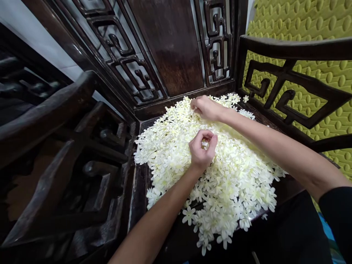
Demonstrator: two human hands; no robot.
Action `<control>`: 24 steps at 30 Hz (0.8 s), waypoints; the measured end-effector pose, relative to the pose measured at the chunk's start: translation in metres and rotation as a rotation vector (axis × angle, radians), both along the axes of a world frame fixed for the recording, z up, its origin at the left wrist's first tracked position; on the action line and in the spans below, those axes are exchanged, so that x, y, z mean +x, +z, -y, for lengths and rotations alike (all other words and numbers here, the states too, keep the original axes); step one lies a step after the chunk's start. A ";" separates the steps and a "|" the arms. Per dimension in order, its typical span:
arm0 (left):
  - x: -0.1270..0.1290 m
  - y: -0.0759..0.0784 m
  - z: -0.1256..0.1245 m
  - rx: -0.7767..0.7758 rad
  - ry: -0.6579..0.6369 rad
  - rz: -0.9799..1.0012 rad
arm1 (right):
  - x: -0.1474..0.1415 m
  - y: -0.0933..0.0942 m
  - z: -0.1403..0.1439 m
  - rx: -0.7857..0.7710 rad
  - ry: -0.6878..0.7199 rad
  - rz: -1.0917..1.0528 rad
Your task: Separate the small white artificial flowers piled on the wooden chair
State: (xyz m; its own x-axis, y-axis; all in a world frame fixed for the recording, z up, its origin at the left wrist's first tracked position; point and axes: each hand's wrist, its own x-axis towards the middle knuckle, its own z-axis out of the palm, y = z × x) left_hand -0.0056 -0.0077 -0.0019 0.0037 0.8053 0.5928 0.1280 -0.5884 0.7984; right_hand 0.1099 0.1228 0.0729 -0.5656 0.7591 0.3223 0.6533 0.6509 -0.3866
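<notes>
I'm looking down at a dark carved chair [170,51], its seat taking up the middle of the view and its fretwork back standing at the far side. A second chair [55,146] of the same wood is sitting just beside it on the left. A green padded wall [316,22] is showing behind the armrest [297,49] on the right.

A heap of white flowers [233,183] is covering nearly the whole seat (small fabric-looking blooms, loose, some spilling to the front edge).

My right hand [207,108] is reaching to the far side of the heap, fingers curled down and pinching at flowers near the chair back. Can't tell exactly how many it's gripping.

My left hand [202,150] is resting on the middle of the heap, fingers and thumb curling into a ring, closing on a single flower [205,144] between the tips.
</notes>
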 end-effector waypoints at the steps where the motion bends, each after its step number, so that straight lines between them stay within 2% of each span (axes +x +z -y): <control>1: 0.000 0.000 0.000 -0.001 0.003 -0.001 | 0.007 0.003 0.003 0.049 -0.033 -0.026; 3: 0.000 0.000 0.000 -0.003 0.008 -0.004 | 0.021 0.008 0.012 0.100 -0.093 -0.111; 6: 0.000 -0.001 0.000 -0.011 0.012 -0.005 | 0.040 0.010 0.028 0.043 -0.135 -0.382; 9: -0.001 -0.001 -0.001 -0.030 0.025 -0.003 | 0.051 0.000 0.041 -0.074 -0.127 -0.634; 12: -0.001 -0.001 -0.001 -0.053 0.039 -0.005 | 0.056 -0.015 0.046 -0.117 -0.166 -0.769; 18: -0.002 -0.001 0.000 -0.122 0.045 -0.012 | 0.065 -0.040 0.049 -0.004 -0.330 -0.821; 21: -0.002 -0.001 0.000 -0.151 0.068 0.003 | 0.071 -0.040 0.054 0.072 -0.364 -0.803; 24: -0.003 -0.001 0.000 -0.167 0.086 -0.006 | 0.077 -0.031 0.060 0.140 -0.384 -0.761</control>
